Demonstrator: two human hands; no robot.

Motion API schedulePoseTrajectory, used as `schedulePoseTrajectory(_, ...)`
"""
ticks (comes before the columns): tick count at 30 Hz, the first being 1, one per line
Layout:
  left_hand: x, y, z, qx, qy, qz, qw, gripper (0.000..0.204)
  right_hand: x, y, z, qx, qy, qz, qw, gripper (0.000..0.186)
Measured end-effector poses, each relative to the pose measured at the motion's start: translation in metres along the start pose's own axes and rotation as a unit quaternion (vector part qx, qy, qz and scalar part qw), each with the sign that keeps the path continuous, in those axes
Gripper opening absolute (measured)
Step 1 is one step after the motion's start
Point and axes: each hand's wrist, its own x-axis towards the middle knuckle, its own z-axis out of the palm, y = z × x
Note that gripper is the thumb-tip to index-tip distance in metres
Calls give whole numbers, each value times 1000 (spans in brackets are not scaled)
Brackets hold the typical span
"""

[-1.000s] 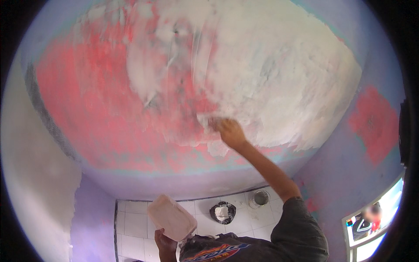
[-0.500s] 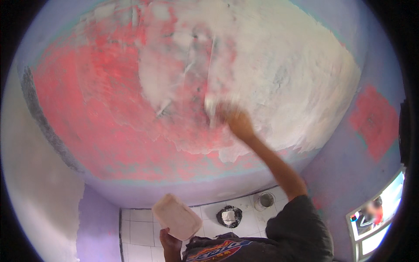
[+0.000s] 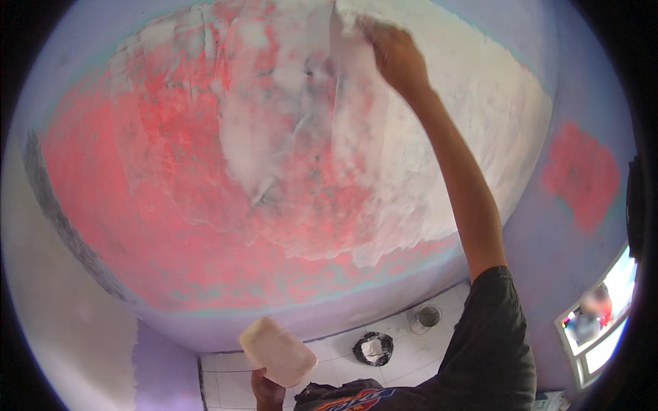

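My right hand is raised high on the wall, closed around a putty knife that is smeared with white filler and partly hidden by my fingers. Its edge appears to be against the wall, where whitish filler partly covers red patches. Low on the left, my left hand grips the near edge of a pale rectangular plastic tray, held tilted in front of my body. Most of that hand's fingers are behind the tray.
On the white tiled floor stand a black bag with white filler in it and a bucket with grey contents. A red patch marks the right wall. Below it, a window shows a blurred person.
My right hand has swept upward along the wall with the putty knife, from mid-wall to near the top. A smoother whitish band shows along its path. My left hand still holds the tray.
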Motion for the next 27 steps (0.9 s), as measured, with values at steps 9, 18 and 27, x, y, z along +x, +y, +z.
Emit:
schedulePoseTrajectory(9, 4, 9, -25, -17, -42, -33, 998, 68, -345, -187, -30, 218, -277, -46, 935, 49)
schedulePoseTrajectory(18, 4, 19, -25, -11, -11, -40, 999, 65, 8, -62, -14, 38, 28, -3, 999, 40)
schedulePoseTrajectory(27, -7, 17, -55, -27, -20, -41, 999, 69, -344, -241, -38, 219, -264, -28, 939, 43)
